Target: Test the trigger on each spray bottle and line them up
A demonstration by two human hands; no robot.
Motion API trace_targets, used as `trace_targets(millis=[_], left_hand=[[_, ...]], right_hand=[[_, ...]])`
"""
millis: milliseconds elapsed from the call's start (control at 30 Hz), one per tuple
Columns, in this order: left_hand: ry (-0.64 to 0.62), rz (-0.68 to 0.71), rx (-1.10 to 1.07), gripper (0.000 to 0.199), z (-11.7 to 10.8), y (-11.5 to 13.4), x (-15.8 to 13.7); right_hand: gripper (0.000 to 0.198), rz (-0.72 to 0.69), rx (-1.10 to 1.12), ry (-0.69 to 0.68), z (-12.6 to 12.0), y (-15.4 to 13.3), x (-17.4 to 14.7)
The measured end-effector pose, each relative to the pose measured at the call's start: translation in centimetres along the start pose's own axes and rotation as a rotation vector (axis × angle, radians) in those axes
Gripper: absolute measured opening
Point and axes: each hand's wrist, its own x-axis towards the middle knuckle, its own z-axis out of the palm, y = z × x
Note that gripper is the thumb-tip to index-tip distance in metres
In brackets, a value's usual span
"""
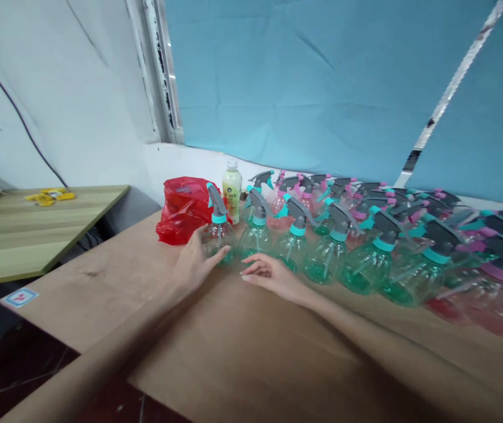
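My left hand is around the lower body of a clear green spray bottle at the left end of the front row. Its thumb lies across the front of the bottle, and its other fingers are partly hidden on the far side. This bottle stands upright, with a turquoise collar and a grey trigger head. My right hand is just in front of the neighbouring green spray bottle, fingers loosely bent and apart, with nothing in them. Several more green bottles, such as this spray bottle, continue the row rightward.
Behind and to the right stand several pink spray bottles. A red plastic bag and a pale yellow drink bottle are at the back left. A second table bears yellow items. The wooden tabletop meets the wall behind.
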Motion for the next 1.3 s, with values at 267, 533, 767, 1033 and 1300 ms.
trace_targets(millis=[267, 533, 767, 1033, 1300], left_hand=[[0.039, -0.026, -0.034, 0.066, -0.2, -0.5, -0.5], [0.053, -0.051, -0.081, 0.056, -1.6, 2.3, -3.9], [-0.105, 0.035, -0.052, 0.058, -0.4, 7.6, -8.4], [-0.358, 0.206, -0.023, 0.061, 5.6, 17.1, -9.6], [-0.537, 0.313, -0.138, 0.077, 12.6, 24.3, -10.5]], right_hand=[[0.030, 0.015, 0.063, 0.011, -1.0, 0.7, -0.2], [0.031, 0.014, 0.079, 0.027, -2.0, -0.9, -3.2], [0.042, -0.039, -0.095, 0.126, -5.1, -4.6, -8.9], [0.082, -0.044, -0.229, 0.299, -9.6, -5.7, -14.1], [0.036, -0.095, -0.091, 0.617, -13.6, -4.3, -17.0]])
